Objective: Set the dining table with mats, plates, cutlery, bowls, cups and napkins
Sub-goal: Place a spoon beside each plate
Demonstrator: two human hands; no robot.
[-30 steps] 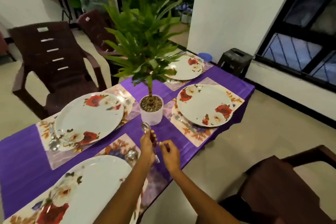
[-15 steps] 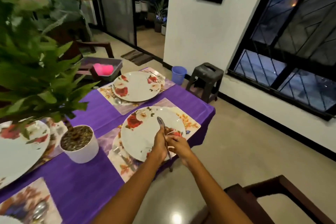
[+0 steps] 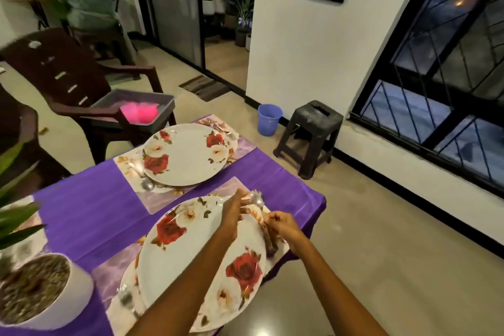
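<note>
Item: near place setting, right edge of table, purple cloth.

Contents: floral plate on patterned mat; spoon on mat at plate's left rim. Second setting beyond: far plate, far mat, far spoon, fork at its right.

In hand: cutlery, bowl end up, over the plate's right rim, handle running down toward the table edge (how many pieces, cannot tell; blurred). Left hand pinching near the top of the cutlery, fingers curled. Right hand gripping lower on the handle, fingers curled round it.

Status, judged: cutlery not yet laid; bowls, cups and napkins not seen on the table.

Risks:
- Narrow strip of mat between plate rim and table edge; piece set too far right likely to slide off onto the floor.
- Left forearm crossing over the plate; a nudge could shift plate toward the edge (overhang already suggested at the near corner).
- Release from above the rim: clatter, chip, or piece resting half on the plate.
- Slippery cloth: drag at the overhang could move the whole setting.
</note>
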